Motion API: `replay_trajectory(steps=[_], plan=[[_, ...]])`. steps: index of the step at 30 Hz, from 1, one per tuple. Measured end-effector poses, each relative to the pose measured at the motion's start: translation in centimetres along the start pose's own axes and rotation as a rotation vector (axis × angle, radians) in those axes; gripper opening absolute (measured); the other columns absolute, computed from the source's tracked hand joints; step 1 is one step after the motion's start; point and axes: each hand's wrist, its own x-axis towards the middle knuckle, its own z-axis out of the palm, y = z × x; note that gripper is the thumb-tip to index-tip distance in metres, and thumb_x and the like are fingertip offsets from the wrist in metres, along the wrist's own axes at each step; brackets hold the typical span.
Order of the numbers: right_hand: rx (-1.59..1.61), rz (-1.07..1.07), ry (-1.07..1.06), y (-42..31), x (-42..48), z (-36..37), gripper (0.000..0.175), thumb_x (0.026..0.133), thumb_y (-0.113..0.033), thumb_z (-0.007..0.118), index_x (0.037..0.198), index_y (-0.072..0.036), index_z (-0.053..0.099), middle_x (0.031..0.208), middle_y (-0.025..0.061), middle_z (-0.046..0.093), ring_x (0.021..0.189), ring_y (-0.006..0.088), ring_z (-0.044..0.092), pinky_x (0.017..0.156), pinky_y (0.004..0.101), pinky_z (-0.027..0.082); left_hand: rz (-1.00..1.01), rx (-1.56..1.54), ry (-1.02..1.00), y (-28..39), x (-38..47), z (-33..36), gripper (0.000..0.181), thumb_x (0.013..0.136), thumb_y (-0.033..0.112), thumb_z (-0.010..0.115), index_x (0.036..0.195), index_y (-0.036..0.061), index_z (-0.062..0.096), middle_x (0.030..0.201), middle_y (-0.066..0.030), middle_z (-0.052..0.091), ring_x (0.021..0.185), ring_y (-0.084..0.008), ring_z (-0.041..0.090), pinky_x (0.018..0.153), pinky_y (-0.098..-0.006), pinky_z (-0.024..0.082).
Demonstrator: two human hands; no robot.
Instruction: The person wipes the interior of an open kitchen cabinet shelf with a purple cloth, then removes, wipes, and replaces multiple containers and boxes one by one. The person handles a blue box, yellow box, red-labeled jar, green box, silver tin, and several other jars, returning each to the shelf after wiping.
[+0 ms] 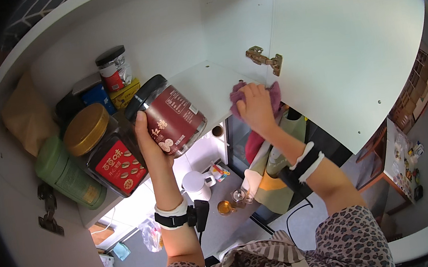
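Note:
My left hand [152,140] grips a round clear jar [177,117] with a black lid and a dark red label, tilted and held in front of the cabinet shelf [197,88]. Bunched under my right hand [256,105] is a purple cloth [274,92], pressed on the right end of that shelf by the side wall. Just left of the held jar stands a square jar [119,167] with a gold lid [86,129] and a red label. The palm side of both hands is hidden.
A green canister [70,176], a brown paper bag [26,114], a smaller black-lidded jar [113,69] and a yellow box [125,94] crowd the shelf's left end. The cabinet door [346,49] stands open at right on a metal hinge [265,61]. Below are a white kettle [198,186] and glass cup [225,207].

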Motion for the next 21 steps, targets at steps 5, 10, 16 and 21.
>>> replay_trajectory(steps=[5, 10, 16, 21], plan=[[0.107, -0.118, -0.042, -5.2, -1.9, -1.7, 0.033, 0.072, -0.015, 0.065, 0.101, -0.001, 0.056, 0.102, 0.0143, 0.054, 0.094, 0.0342, 0.050, 0.080, 0.0431, 0.044, 0.056, 0.045, 0.034, 0.2, -0.2, 0.2, 0.050, 0.089, 0.048, 0.063, 0.116, 0.0062, 0.055, 0.105, -0.0089, 0.066, 0.089, -0.0184, 0.068, 0.076, -0.0331, 0.058], [0.293, -0.190, -0.120, -7.9, -3.0, -3.9, 0.036, 0.077, -0.017, 0.063, 0.108, 0.000, 0.057, 0.102, 0.0154, 0.059, 0.096, 0.0360, 0.055, 0.086, 0.0425, 0.048, 0.000, 0.004, -0.034, -0.1, -0.1, 0.0, 0.049, 0.090, 0.046, 0.062, 0.118, 0.0058, 0.055, 0.106, -0.0098, 0.066, 0.089, -0.0187, 0.069, 0.075, -0.0329, 0.058], [1.115, 0.677, -0.389, -2.3, 6.2, -5.2, 0.036, 0.091, -0.027, 0.052, 0.122, -0.008, 0.054, 0.089, 0.0047, 0.064, 0.079, 0.0192, 0.062, 0.074, 0.0313, 0.050, 0.033, -0.018, -0.034, -0.6, 0.1, -0.5, 0.048, 0.090, 0.043, 0.062, 0.118, 0.0050, 0.054, 0.106, -0.0102, 0.066, 0.089, -0.0189, 0.069, 0.075, -0.0331, 0.058], [0.158, 0.397, -0.514, 1.1, 9.3, -2.0, 0.031, 0.091, -0.013, 0.052, 0.121, -0.007, 0.058, 0.118, 0.0130, 0.060, 0.117, 0.0257, 0.055, 0.098, 0.0319, 0.044, 0.031, -0.004, -0.008, -0.5, 0.1, -0.3, 0.047, 0.090, 0.041, 0.063, 0.118, 0.0040, 0.053, 0.105, -0.0105, 0.066, 0.088, -0.0181, 0.068, 0.075, -0.0314, 0.058]])
